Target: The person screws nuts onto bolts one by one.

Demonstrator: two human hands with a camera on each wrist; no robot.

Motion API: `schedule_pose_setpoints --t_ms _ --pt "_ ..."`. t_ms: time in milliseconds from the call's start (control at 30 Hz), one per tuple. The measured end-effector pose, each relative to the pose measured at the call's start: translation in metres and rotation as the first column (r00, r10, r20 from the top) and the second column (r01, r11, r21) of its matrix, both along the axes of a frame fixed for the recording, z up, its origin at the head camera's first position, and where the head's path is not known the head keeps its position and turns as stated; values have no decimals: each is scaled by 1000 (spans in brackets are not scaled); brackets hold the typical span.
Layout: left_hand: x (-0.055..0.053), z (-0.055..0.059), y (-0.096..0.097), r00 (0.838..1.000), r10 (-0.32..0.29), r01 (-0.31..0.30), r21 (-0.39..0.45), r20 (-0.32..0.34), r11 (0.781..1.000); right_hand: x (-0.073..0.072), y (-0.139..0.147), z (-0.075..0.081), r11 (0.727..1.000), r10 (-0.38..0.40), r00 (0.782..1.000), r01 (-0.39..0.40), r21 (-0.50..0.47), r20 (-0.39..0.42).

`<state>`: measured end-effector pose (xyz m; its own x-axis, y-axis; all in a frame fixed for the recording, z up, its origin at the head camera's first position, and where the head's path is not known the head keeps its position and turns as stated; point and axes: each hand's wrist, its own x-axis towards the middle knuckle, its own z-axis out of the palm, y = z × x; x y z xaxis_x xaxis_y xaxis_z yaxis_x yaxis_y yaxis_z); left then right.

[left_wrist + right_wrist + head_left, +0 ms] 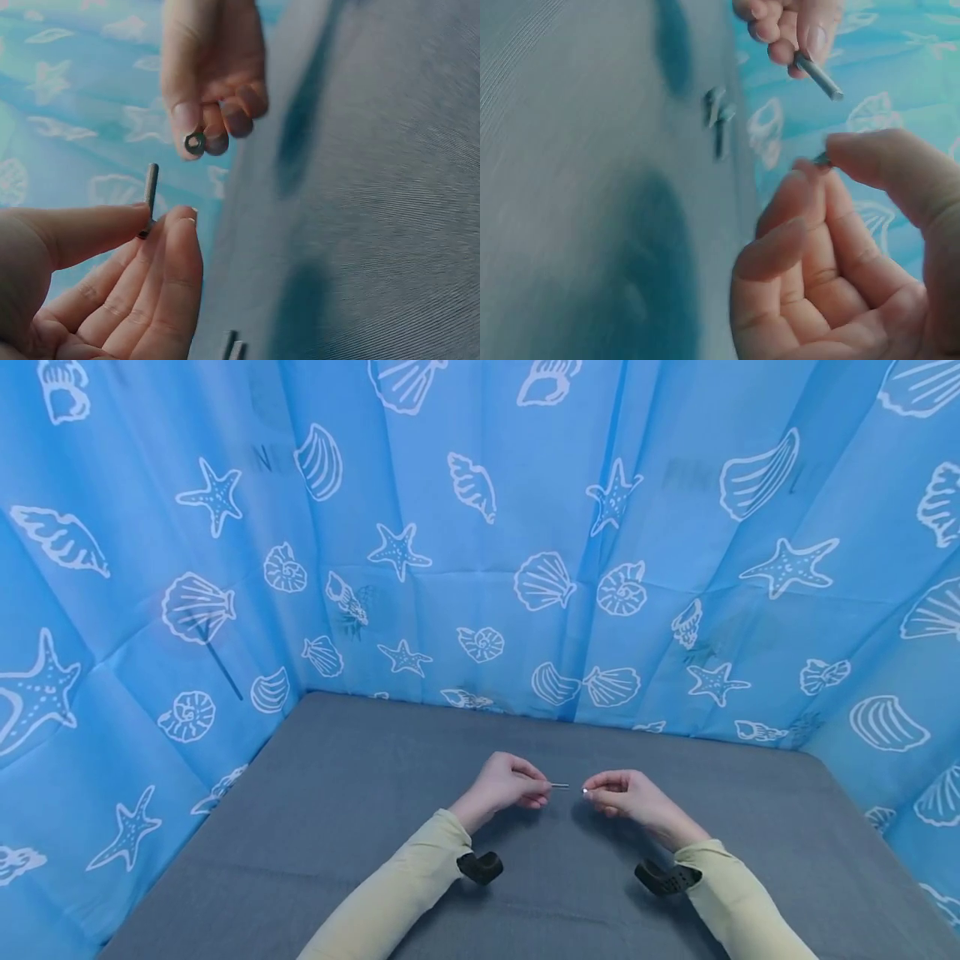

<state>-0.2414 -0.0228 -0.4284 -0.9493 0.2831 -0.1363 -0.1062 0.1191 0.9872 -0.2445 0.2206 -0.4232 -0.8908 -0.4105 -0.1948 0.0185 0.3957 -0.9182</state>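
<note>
Fingers pinching on both sides, I see from afar the grey bench below, the left hand gripping a bolt by its head, the right hand holding a nut near the bolt's free tip.

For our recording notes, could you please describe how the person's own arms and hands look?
The left sleeve and right sleeve are long, plain and pale yellow. A black left wrist camera and black right wrist camera jut out. The left hand and right hand are gloveless; no cables show.
</note>
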Motion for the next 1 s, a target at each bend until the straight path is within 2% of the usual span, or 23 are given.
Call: schedule_pose_setpoints --t_ms 133,367,633,833,1000 --pt "2 10 -11 1000 14 -13 72 -14 997 0 -9 6 990 -11 998 21 -139 69" --pt "8 20 -19 997 47 -42 91 -58 995 1 -26 7 945 -3 990 49 -322 142" --pt "13 21 -21 994 69 -61 90 -87 994 2 -40 2 922 -62 988 112 -372 142" --pt "13 20 -23 994 90 -80 133 -70 988 3 -45 4 911 -42 990 93 -403 134" --pt "13 19 -24 992 102 -92 138 -70 986 4 -49 5 919 -43 993 83 -385 110"
